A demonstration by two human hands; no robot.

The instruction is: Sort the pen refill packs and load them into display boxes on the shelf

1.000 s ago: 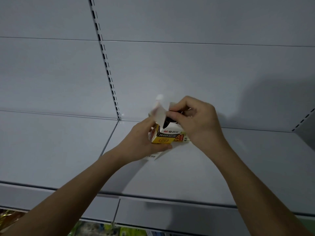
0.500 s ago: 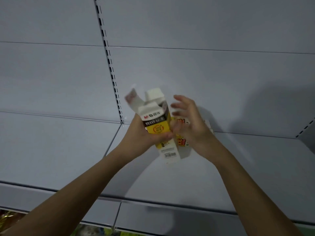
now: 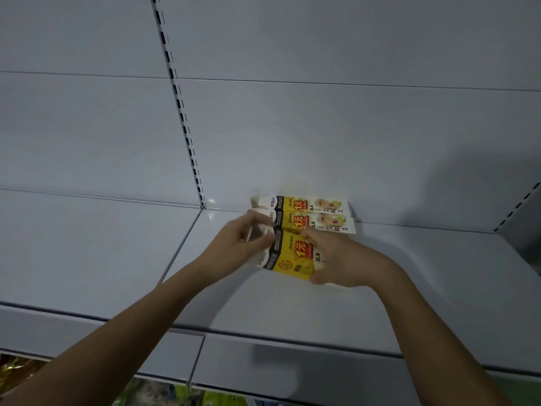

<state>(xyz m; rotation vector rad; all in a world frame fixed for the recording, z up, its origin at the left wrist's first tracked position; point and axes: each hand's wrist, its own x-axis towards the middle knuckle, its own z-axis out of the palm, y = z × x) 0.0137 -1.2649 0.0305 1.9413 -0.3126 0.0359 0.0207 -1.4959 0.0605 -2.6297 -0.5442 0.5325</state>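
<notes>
A yellow and white display box (image 3: pixel 294 256) lies on its side on the grey shelf (image 3: pixel 292 306). My right hand (image 3: pixel 342 259) grips its right end, thumb under the near edge. My left hand (image 3: pixel 243 244) pinches the white flap at its left end. Two more yellow and white boxes (image 3: pixel 304 205) (image 3: pixel 319 224) lie side by side behind it, against the back panel. What the boxes hold is hidden.
The shelf's front lip (image 3: pixel 263 341) runs across the lower frame. A slotted upright (image 3: pixel 181 112) stands at the back left and another (image 3: pixel 518 206) at the far right. Green and yellow goods (image 3: pixel 175 395) show on the level below.
The box was held upright in the air with its flap open. It now lies flat on the shelf in front of the two others, and my right hand has taken hold of its right end.
</notes>
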